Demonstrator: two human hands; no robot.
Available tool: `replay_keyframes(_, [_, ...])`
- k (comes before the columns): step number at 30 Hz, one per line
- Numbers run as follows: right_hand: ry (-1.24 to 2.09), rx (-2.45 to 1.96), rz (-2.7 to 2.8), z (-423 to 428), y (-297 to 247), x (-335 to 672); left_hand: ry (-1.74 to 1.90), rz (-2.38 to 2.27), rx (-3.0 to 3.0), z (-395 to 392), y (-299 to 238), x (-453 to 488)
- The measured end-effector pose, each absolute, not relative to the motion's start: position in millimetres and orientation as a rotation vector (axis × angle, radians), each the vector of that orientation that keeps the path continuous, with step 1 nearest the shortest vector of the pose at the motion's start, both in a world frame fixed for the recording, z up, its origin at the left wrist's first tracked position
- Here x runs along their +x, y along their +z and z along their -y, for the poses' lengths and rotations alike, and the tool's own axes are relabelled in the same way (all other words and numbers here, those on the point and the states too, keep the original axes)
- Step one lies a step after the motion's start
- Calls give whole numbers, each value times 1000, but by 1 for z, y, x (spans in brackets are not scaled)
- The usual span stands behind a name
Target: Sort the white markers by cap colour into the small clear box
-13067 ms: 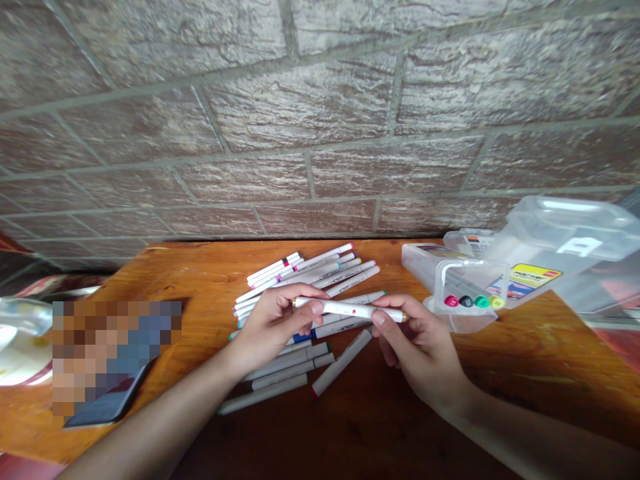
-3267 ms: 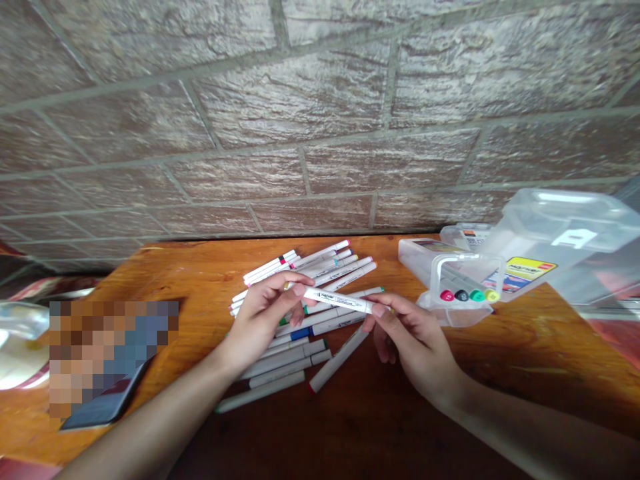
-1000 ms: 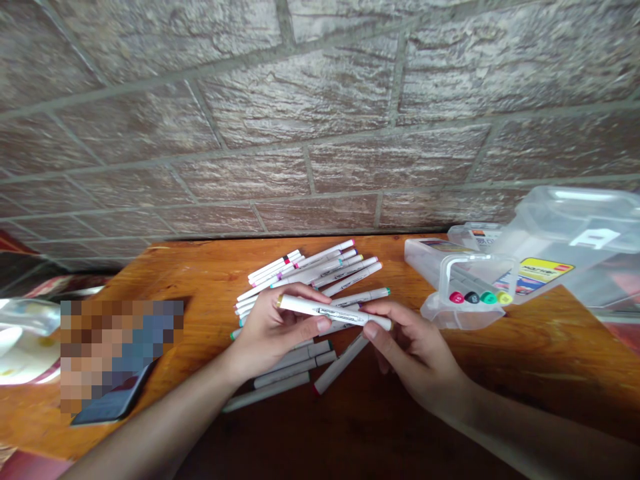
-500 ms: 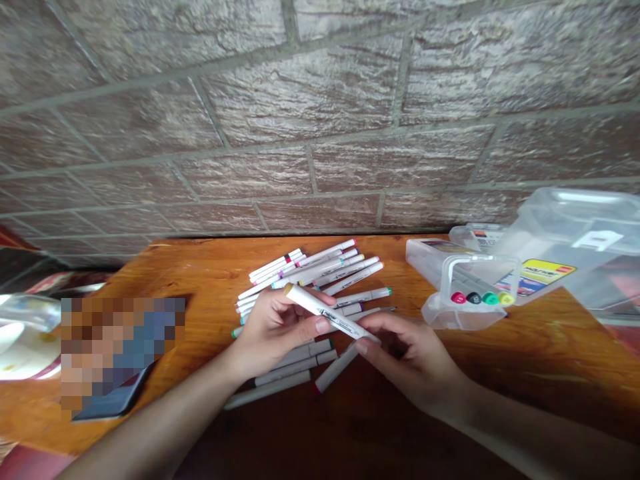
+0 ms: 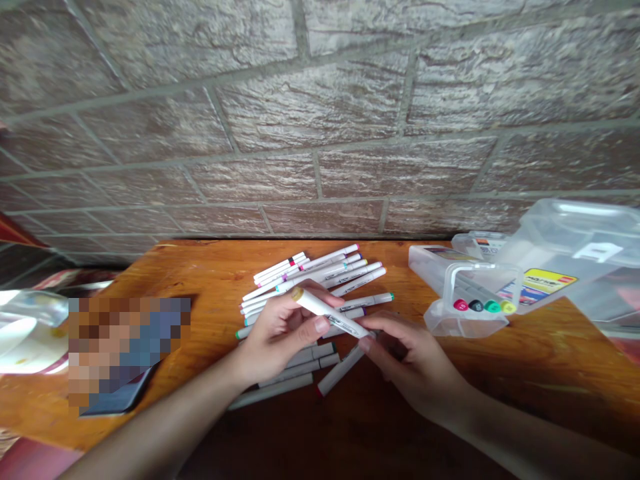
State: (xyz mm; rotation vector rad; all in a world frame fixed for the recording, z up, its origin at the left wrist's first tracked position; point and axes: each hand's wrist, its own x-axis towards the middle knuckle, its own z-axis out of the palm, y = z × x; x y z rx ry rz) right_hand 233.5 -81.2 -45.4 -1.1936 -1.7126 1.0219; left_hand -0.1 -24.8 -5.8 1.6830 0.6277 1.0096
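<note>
A white marker [image 5: 333,316] with a dark yellow end is held between both hands above the table, tilted with that end up and to the left. My left hand [image 5: 280,333] pinches it around the middle, thumb on the near side. At its lower right end, my right hand [image 5: 413,357] closes thumb and fingers on it. Beneath and behind the hands lies a loose pile of white markers [image 5: 357,282] with coloured ends. Nearer to me, a red-ended marker [image 5: 340,371] lies partly hidden by the right hand.
On the right, a clear plastic case [image 5: 417,263] holds several markers, with coloured ends [image 5: 493,305] facing me. A larger translucent case [image 5: 565,233] stands beside it. At left are a phone [image 5: 117,397], partly blurred out, and a white cup [image 5: 25,347]. A stone-block wall [image 5: 320,120] backs the wooden table [image 5: 165,273].
The view has shifted slightly, so the table and cases sit a little lower and further right. The marker, still in both hands, is tilted slightly more towards me at its yellow end.
</note>
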Motion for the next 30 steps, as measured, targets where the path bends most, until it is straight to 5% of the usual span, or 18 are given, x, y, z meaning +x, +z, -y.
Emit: replay_keyframes(30, [1170,-1250,1638,82,-55,234,1175,-623,1755,22,-9,0])
